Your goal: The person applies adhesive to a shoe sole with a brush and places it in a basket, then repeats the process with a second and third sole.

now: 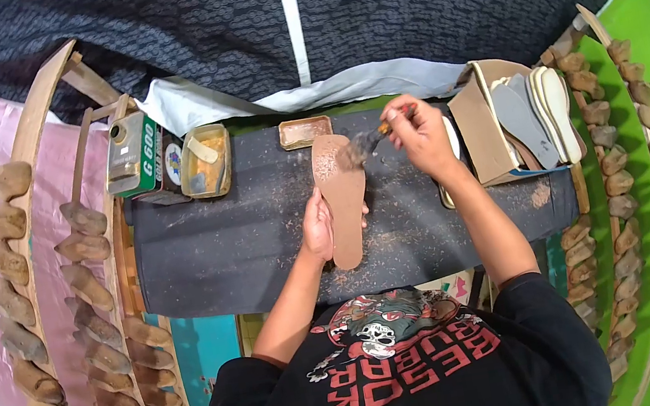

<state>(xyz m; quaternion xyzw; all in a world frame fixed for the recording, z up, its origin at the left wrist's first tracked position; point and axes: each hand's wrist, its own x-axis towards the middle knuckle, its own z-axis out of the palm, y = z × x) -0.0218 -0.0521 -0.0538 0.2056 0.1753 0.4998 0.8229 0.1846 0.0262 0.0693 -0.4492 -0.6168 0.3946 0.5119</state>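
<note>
Two hands meet at one brown insole (pixel 346 212), and from my distant seat I read everything off its long axis: it runs away from the person's body, almost straight up my view, narrow heel end toward the black shirt (pixel 456 386), broad forefoot at the far side. I have the left hand (pixel 317 226) grasping it near the middle of its length, along the left edge, with fingertips showing past the right edge; it appears to be held over the dark work surface (pixel 206 256), though I cannot gauge how high from this angle. The right hand (pixel 420 138) is clenched round a brush (pixel 370 143) that slants in from the right toward the forefoot. Its bristles (pixel 352 156) overlap the right side of that broad part; whether they press on it or hover just above, I cannot tell. So the left hand is nearer, being on the insole, while the right hand stands apart to its right, with only the brush spanning the gap. A wet-looking sheen shows on the forefoot; the heel end looks matte. Just beyond the far tip I see a shallow tray (pixel 305 128), and a carton (pixel 480 127) stands right of the right hand.
</note>
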